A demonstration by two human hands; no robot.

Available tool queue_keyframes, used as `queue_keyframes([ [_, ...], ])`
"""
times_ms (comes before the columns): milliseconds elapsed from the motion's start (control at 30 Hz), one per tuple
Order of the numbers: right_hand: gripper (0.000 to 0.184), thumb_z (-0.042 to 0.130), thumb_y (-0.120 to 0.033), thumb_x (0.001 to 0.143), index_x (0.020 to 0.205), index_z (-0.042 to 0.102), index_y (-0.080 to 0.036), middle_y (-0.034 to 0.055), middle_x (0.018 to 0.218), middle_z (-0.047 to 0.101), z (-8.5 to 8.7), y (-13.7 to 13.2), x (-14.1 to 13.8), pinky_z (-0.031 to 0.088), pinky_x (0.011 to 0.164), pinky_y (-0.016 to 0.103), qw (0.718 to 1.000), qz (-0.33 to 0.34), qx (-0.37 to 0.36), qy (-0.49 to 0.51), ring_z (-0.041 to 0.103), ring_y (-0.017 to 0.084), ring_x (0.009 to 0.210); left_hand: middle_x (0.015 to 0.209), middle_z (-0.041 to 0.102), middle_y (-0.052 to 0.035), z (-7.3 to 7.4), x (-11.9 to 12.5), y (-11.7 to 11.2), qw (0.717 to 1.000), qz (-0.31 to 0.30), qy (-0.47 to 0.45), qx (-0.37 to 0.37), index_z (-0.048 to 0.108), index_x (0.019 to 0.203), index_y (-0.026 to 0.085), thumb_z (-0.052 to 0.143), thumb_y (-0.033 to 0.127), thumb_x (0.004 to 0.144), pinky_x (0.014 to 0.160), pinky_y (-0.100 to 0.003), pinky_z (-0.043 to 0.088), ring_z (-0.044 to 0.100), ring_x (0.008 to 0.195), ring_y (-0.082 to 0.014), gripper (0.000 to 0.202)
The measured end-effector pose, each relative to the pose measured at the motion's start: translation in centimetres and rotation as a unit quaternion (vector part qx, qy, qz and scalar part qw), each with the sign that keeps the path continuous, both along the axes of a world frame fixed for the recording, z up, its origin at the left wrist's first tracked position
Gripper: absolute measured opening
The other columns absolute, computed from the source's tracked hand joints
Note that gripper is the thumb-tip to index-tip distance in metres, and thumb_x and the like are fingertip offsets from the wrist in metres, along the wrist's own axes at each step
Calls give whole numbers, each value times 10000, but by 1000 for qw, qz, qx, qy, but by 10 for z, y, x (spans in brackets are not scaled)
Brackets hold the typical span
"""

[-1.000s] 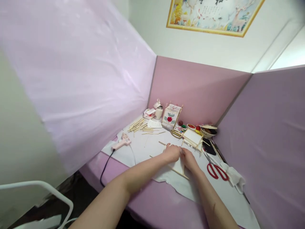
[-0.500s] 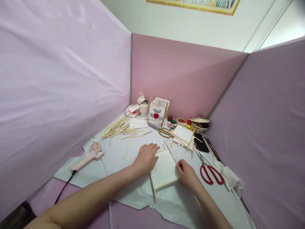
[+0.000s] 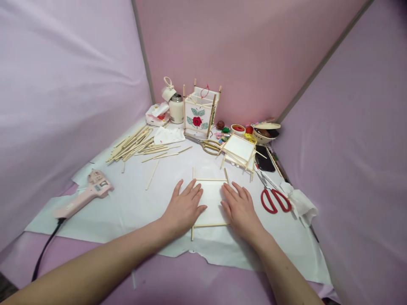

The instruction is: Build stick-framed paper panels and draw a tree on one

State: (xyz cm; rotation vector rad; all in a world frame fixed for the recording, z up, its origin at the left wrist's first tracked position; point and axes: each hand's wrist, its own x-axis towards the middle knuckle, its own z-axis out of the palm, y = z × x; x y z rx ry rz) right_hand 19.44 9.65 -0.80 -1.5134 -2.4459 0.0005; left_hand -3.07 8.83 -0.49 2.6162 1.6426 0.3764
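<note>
Across the near middle of a white sheet [image 3: 133, 220], a stick-edged white panel [image 3: 211, 205] is laid flat, its left side partly covered by the left hand [image 3: 184, 207] and its right side by the right hand [image 3: 239, 207], both with fingers straightened and spread. To the left a pink glue gun [image 3: 84, 195] is placed, to the right red-handled scissors [image 3: 269, 201], and at the far side a rose-decorated, stick-framed box [image 3: 197, 116].

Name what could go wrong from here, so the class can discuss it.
The left hand and right hand lie on opposite sides of the stick-edged panel; uneven pressure might loosen a stick.
The red-handled scissors lie beside the right hand; a sideways sweep could knock them.
The glue gun's cord runs toward the table's front; a snag might drag it.
</note>
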Motion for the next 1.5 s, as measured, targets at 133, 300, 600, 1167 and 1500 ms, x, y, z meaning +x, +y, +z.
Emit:
queue_keyframes([
  [133, 394, 403, -301, 1032, 1367, 574, -182, 66, 1471, 572, 3, -1, -5, 237, 1179, 535, 1000, -13, -24, -16, 403, 301, 1417, 1443, 586, -93, 1, -1, 2, 1000, -4, -2, -6, 629, 1317, 191, 452, 393, 1029, 1235, -569, 142, 393, 1452, -282, 393],
  [300, 406, 415, -326, 1029, 1372, 571, -174, 81, 1488, 552, 10, 8, -8, 204, 1176, 560, 999, -22, -18, -31, 390, 328, 1416, 1528, 494, -84, 7, -3, 6, 999, 10, 11, -36, 571, 1392, 191, 417, 419, 1038, 1230, -595, 126, 310, 1494, -292, 449],
  [600, 385, 467, -275, 998, 1362, 573, -206, 90, 1472, 566, 7, 12, -11, 187, 1155, 620, 999, 28, -4, -18, 410, 348, 1387, 1482, 547, -94, 5, -10, 9, 1000, -7, -1, -21, 603, 1362, 210, 482, 391, 1010, 1206, -639, 114, 336, 1470, -359, 414],
  [1167, 268, 488, -183, 1003, 1174, 693, -159, 109, 1277, 689, 8, 13, -24, 477, 1022, 426, 983, 173, -6, 67, 599, 248, 1168, 1183, 738, -42, 6, -12, 8, 992, -86, -60, 64, 723, 965, 192, 516, 222, 992, 1099, -510, 247, 560, 1269, -279, 210],
  [1500, 287, 504, -57, 920, 1018, 748, -174, 90, 1007, 735, 12, 2, -19, 489, 869, 376, 983, 168, 8, 78, 615, 218, 942, 909, 721, -52, 7, -9, 6, 985, -146, -48, 73, 716, 896, 168, 472, 205, 998, 931, -420, 336, 606, 952, -209, 266],
])
